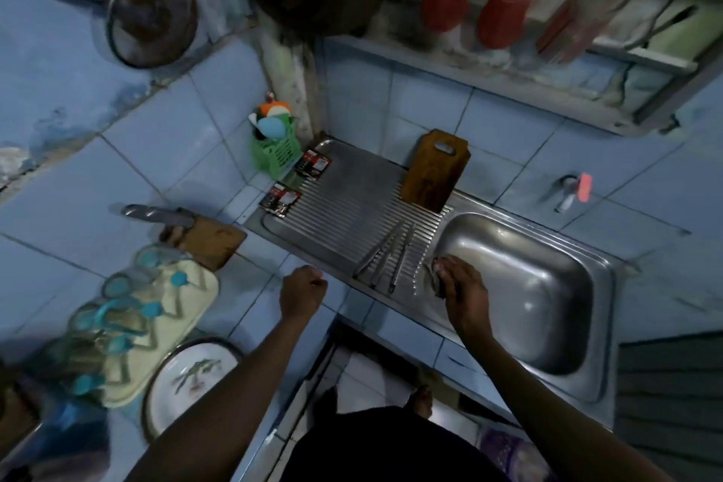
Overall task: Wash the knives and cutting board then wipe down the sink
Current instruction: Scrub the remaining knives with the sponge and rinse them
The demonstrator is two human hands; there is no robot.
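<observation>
Right hand (457, 282) presses a cloth (435, 271) on the sink (547, 286) rim; left hand (303, 292) curls, holding nothing. Knives (385, 256) lie on the drainer, cutting board (434, 170) leaning behind. Green basket (276, 153) holds utensils.

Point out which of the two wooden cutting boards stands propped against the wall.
The cutting board at the back of the ribbed drainboard, leaning upright on the tiles. The other board lies flat on the tiled counter, left of the sink, under a large knife.

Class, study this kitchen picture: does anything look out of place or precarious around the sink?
Yes. A large knife rests on a small wooden board on the tiled counter left of the sink, its blade overhanging the board. The wall paint there is peeling.
</observation>
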